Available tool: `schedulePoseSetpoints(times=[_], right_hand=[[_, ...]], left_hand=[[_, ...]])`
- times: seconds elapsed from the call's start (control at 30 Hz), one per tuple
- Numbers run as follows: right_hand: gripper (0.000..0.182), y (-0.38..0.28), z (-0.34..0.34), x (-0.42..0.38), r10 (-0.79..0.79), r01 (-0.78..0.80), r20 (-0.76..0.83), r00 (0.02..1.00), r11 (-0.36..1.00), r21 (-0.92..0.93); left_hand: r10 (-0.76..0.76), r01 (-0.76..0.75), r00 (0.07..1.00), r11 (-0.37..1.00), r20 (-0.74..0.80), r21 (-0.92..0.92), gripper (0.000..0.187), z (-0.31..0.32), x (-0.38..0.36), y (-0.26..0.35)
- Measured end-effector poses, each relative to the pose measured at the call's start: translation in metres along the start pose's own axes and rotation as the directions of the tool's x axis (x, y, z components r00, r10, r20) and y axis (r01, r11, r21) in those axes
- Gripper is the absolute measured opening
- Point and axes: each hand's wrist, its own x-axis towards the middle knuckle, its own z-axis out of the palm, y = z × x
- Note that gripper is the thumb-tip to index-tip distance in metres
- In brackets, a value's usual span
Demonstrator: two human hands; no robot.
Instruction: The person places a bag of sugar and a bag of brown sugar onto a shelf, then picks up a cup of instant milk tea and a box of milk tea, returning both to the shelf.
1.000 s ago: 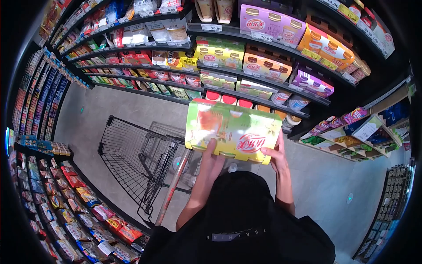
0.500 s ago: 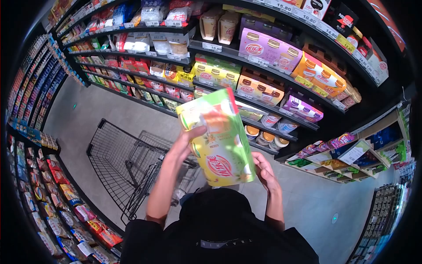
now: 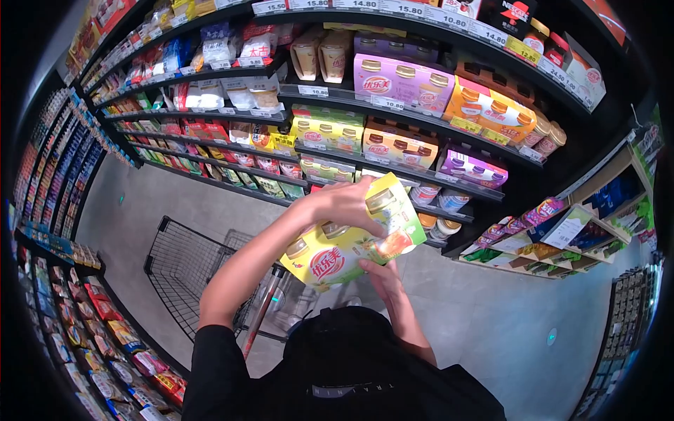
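A yellow-and-green multipack of drink cups [image 3: 326,263] is held tilted in front of my chest. Cup lids show through cut-outs along its upper side, and red lettering and a fruit picture mark its front. My left hand [image 3: 344,208] reaches over the top of the pack and grips it, fingers spread across the cut-outs. At the lower right edge, my right hand [image 3: 382,278] supports it with the thumb against the front; its other fingers are partly hidden behind the pack.
A black wire shopping cart [image 3: 189,263] with a red handle [image 3: 261,316] stands on the floor to the left. Ahead, shelves hold similar yellow packs [image 3: 328,128], purple packs [image 3: 404,81] and orange packs [image 3: 489,112]. A display rack [image 3: 554,238] is at the right, and bagged snacks [image 3: 105,316] line the left.
The multipack has turned, so its row of lids now shows. My left hand has moved from its left side over its top; my right hand has come in against its lower edge.
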Motion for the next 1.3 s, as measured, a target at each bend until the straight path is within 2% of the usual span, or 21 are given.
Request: schedulePoseSetpoints(times=[0.1, 0.17, 0.2, 0.27, 0.3, 0.33, 0.4, 0.47, 0.53, 0.63, 0.67, 0.73, 0.77, 0.8, 0.9, 1.0, 1.07, 1.17, 1.2, 1.27, 1.3], right_hand=[[0.076, 0.000, 0.002, -0.004, -0.035, 0.039, -0.067, 0.997, 0.997, 0.068], [0.075, -0.004, 0.001, -0.005, -0.043, 0.051, -0.074, 0.996, 0.993, 0.105], [0.075, -0.006, 0.000, -0.004, -0.047, 0.058, -0.079, 0.996, 0.989, 0.138], [0.074, -0.010, -0.004, -0.002, -0.072, 0.093, -0.124, 0.990, 0.981, 0.173], [0.073, -0.010, -0.006, -0.003, -0.090, 0.124, -0.170, 0.981, 0.971, 0.203], [0.073, -0.012, -0.006, -0.005, -0.079, 0.118, -0.180, 0.980, 0.970, 0.213], [0.073, -0.020, -0.003, -0.004, -0.085, 0.142, -0.204, 0.975, 0.947, 0.287], [0.072, -0.021, -0.003, -0.004, -0.072, 0.132, -0.239, 0.968, 0.959, 0.250], [0.071, -0.018, -0.002, -0.003, -0.053, 0.121, -0.249, 0.967, 0.956, 0.266], [0.067, -0.013, 0.010, -0.005, -0.045, 0.119, -0.236, 0.971, 0.944, 0.309], [0.065, -0.010, 0.016, -0.006, -0.043, 0.126, -0.241, 0.970, 0.932, 0.340], [0.059, 0.000, 0.030, -0.008, -0.073, 0.172, -0.268, 0.961, 0.914, 0.367], [0.058, 0.008, 0.033, -0.008, -0.084, 0.181, -0.271, 0.959, 0.918, 0.352], [0.057, 0.015, 0.035, -0.009, -0.098, 0.190, -0.273, 0.957, 0.923, 0.334], [0.055, 0.031, 0.045, -0.016, -0.081, 0.193, -0.304, 0.949, 0.913, 0.360], [0.056, 0.038, 0.062, -0.017, -0.073, 0.194, -0.320, 0.945, 0.910, 0.366], [0.056, 0.052, 0.071, -0.022, -0.065, 0.197, -0.347, 0.936, 0.911, 0.363], [0.055, 0.067, 0.070, -0.025, 0.001, 0.122, -0.401, 0.916, 0.952, 0.279], [0.055, 0.066, 0.072, -0.027, -0.016, 0.137, -0.407, 0.913, 0.953, 0.271], [0.055, 0.057, 0.075, -0.030, -0.096, 0.248, -0.365, 0.926, 0.883, 0.398], [0.057, 0.053, 0.074, -0.032, -0.134, 0.296, -0.418, 0.899, 0.888, 0.352]], left_hand=[[0.014, -0.007, 0.996, 0.996, 0.084, -0.086, 0.110, 0.012, 0.031, -0.020], [0.098, -0.099, 0.994, 0.995, -0.042, -0.029, 0.114, 0.018, 0.046, -0.040], [0.098, -0.099, 0.994, 0.995, -0.038, -0.026, 0.114, 0.014, 0.044, -0.042], [0.091, -0.080, 0.995, 0.977, 0.047, -0.196, 0.104, -0.001, 0.033, -0.048], [0.088, -0.075, 0.996, 0.953, 0.031, -0.295, 0.089, -0.007, 0.022, -0.049], [0.149, -0.157, 0.988, 0.922, -0.051, -0.353, 0.081, -0.007, 0.019, -0.066], [0.082, -0.186, 0.973, 0.828, -0.214, -0.529, 0.081, -0.003, 0.001, -0.090], [-0.044, -0.230, 0.946, 0.611, -0.322, -0.757, 0.088, 0.019, -0.011, -0.109], [-0.063, -0.264, 0.933, 0.552, -0.355, -0.791, 0.090, 0.048, -0.024, -0.122], [-0.062, -0.292, 0.941, 0.351, -0.334, -0.890, 0.110, 0.105, -0.039, -0.124], [-0.095, -0.280, 0.945, 0.268, -0.314, -0.922, 0.103, 0.126, -0.042, -0.133], [-0.130, -0.324, 0.926, 0.210, -0.355, -0.923, 0.086, 0.150, -0.045, -0.126], [-0.214, -0.271, 0.922, 0.241, -0.323, -0.932, 0.072, 0.153, -0.047, -0.120], [-0.215, -0.257, 0.927, 0.238, -0.309, -0.937, 0.072, 0.158, -0.050, -0.124], [-0.222, -0.333, 0.915, 0.063, -0.338, -0.941, 0.061, 0.164, -0.052, -0.140], [-0.253, -0.363, 0.898, 0.037, -0.360, -0.931, 0.060, 0.159, -0.062, -0.149], [-0.252, -0.341, 0.901, 0.090, -0.352, -0.936, 0.059, 0.156, -0.072, -0.157], [-0.325, -0.350, 0.876, 0.076, -0.355, -0.934, 0.056, 0.160, -0.082, -0.178], [-0.309, -0.352, 0.882, 0.074, -0.357, -0.933, 0.056, 0.161, -0.086, -0.186], [-0.299, -0.382, 0.880, 0.018, -0.369, -0.924, 0.052, 0.159, -0.094, -0.203], [-0.315, -0.397, 0.867, 0.031, -0.386, -0.917, 0.051, 0.155, -0.099, -0.206]])
